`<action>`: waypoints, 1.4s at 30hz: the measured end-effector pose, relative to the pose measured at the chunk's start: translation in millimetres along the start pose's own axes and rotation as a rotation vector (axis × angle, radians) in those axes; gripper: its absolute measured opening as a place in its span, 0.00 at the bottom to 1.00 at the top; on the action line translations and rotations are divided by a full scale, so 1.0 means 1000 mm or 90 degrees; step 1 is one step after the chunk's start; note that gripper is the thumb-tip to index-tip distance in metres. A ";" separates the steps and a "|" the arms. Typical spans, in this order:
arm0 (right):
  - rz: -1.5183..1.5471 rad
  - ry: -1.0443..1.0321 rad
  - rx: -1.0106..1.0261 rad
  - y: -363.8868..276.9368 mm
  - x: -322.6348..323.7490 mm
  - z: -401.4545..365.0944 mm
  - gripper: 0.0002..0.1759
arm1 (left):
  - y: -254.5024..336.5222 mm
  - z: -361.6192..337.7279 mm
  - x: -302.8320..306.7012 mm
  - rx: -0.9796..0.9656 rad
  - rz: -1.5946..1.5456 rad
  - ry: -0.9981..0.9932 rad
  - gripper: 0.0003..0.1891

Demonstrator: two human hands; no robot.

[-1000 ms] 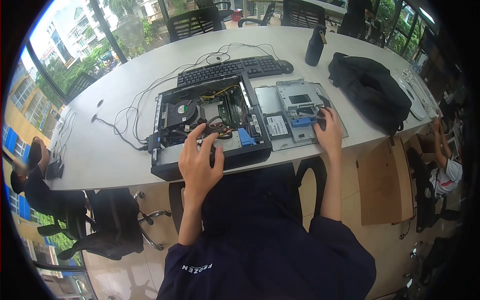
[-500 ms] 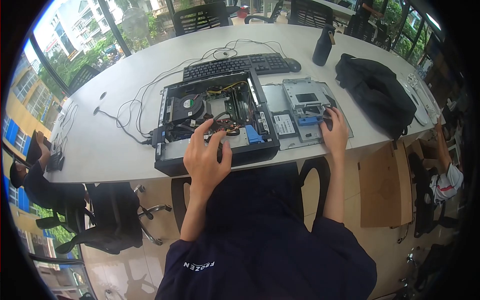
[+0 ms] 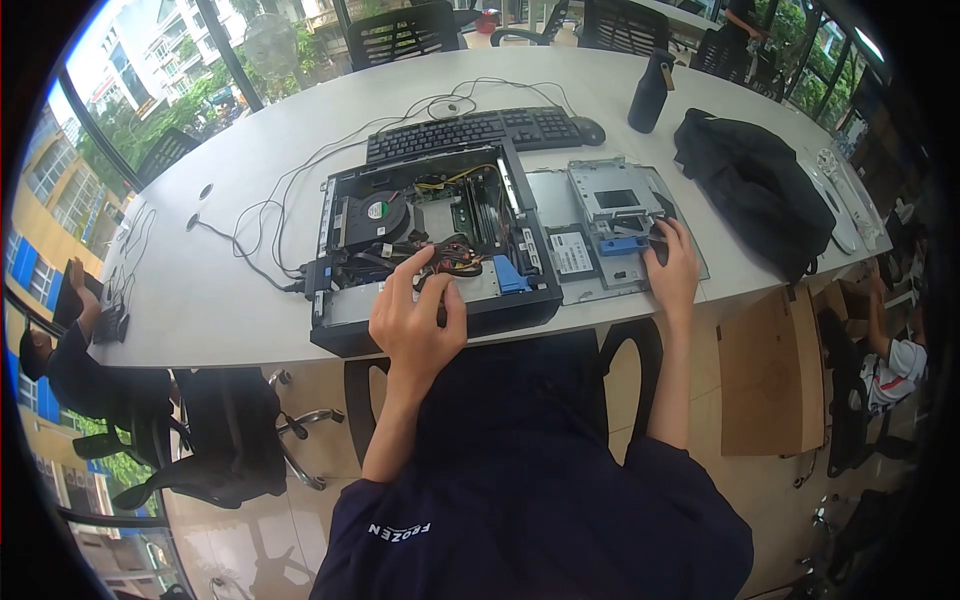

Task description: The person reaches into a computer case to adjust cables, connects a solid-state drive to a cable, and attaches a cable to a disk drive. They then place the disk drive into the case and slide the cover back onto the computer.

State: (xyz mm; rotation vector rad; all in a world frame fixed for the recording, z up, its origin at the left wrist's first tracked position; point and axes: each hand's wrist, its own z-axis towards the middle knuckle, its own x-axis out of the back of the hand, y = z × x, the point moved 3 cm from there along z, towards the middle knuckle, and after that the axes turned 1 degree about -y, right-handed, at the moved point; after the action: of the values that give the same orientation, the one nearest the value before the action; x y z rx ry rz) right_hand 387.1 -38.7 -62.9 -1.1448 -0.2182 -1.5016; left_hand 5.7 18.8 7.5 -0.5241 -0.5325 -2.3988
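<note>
My left hand reaches over the front of an opened black desktop computer case. Its curled fingers are at a bundle of thin multicoloured cables, which they appear to grip; the exact contact is partly hidden. Right of these cables is a blue plastic latch, and behind them a round black fan. My right hand is closed at the right edge of a silver metal drive bracket with a blue lever. This bracket lies on a flat metal side panel bearing a white label.
Behind the case lie a black keyboard and a mouse. A dark bottle stands near a black bag. Loose cables run along the left of the table. Other people sit at both sides; a cardboard box is below right.
The cable bundle has risen and bunched up above the case beside my left fingers. My right hand stays at the bracket's edge.
</note>
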 end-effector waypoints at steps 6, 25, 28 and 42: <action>0.004 0.005 0.010 0.003 -0.002 0.000 0.29 | 0.000 -0.002 -0.001 0.012 0.018 -0.009 0.03; 0.378 -0.301 0.175 -0.102 0.033 -0.018 0.16 | 0.000 0.001 -0.002 -0.001 0.030 0.001 0.03; 0.210 -0.272 0.367 -0.126 0.015 -0.019 0.28 | 0.000 -0.001 -0.002 0.002 0.028 -0.007 0.03; -0.131 -0.531 0.418 -0.135 -0.055 0.021 0.56 | -0.002 -0.002 -0.002 0.012 0.021 0.007 0.03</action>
State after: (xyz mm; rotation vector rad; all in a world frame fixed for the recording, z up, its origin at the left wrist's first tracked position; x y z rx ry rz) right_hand 276.6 53.0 -32.1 -1.1459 -1.3250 -0.9083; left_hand 5.8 20.6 4.6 -0.5067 -0.5368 -2.3616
